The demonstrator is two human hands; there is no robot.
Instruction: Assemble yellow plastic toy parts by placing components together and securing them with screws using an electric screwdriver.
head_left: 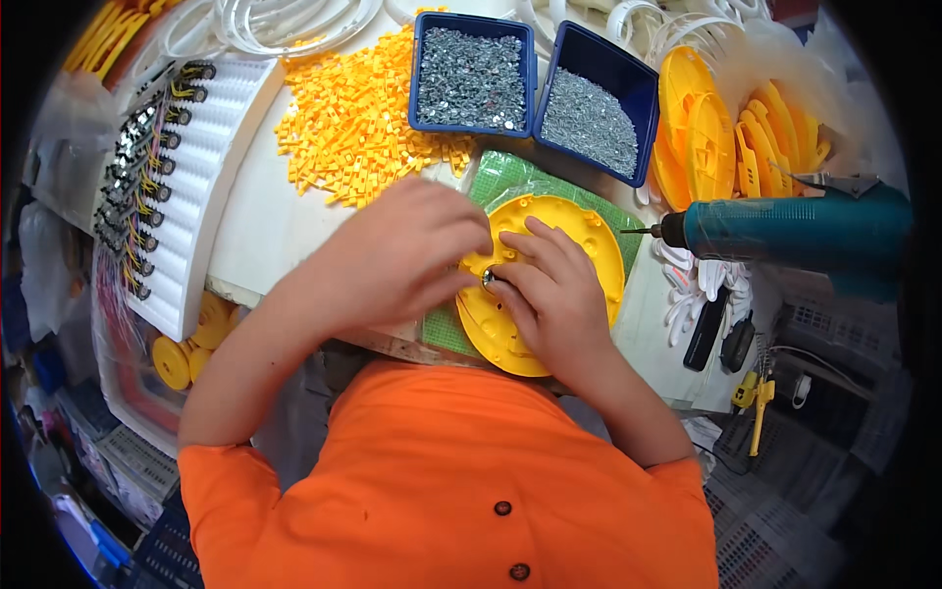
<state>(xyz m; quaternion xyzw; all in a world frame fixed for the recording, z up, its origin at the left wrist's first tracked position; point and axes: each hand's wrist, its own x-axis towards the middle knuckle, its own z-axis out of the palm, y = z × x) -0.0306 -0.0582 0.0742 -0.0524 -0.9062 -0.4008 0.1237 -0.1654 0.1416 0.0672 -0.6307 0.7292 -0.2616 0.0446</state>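
A round yellow plastic housing (601, 228) lies on a green mat (503, 173) in front of me, its inner side with raised posts facing up. My right hand (561, 294) rests over it, fingers spread on the plastic. Its thumb and index finger press at a small round silver-and-black part (489, 278) in the housing's left half. Close by on the left, my left hand (422, 243) bends in with curled fingers, the tips by the same part. Whatever those fingers hold is hidden.
Behind the mat stand two blue bins (422, 79) of small metal pieces, beside a heap of yellow clips (343, 118). A teal electric screwdriver (785, 231) juts in from the right. A white foam tray (221, 187) of wired parts lies left; yellow shells (708, 147) stand at back right.
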